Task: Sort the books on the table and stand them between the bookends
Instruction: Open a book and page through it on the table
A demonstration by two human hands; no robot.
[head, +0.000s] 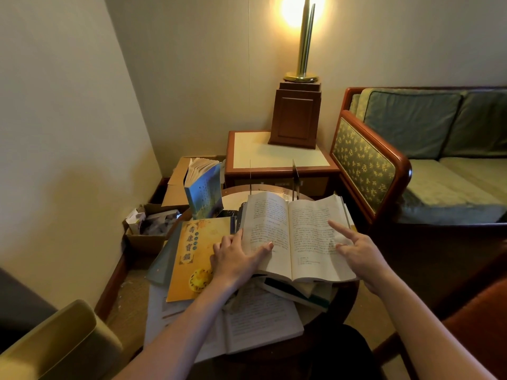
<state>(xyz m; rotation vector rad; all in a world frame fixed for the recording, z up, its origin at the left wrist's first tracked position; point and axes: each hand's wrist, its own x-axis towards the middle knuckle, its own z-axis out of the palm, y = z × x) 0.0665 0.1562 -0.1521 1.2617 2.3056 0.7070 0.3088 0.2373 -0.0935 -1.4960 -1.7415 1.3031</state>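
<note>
Figure: head view of a round table [234, 197] with books. Two bookends stood at the far edge, the left bookend [250, 178] and the right bookend [294, 179], thin dark upright plates with nothing between them. Four books could be counted singly: one open book [290, 234] on top of a pile [301, 293], a second open book [260, 319] at the near edge, one yellow book [192, 256] lying flat to the left, and one blue book [204, 190] standing upright at far left. The number in the pile could not be told. The left hand [238, 259] gripped the open book's left edge — thumb across the left page, fingers at the edge. The right hand [356, 250] touched the right page with a straight index finger, its other fingers curled.
</note>
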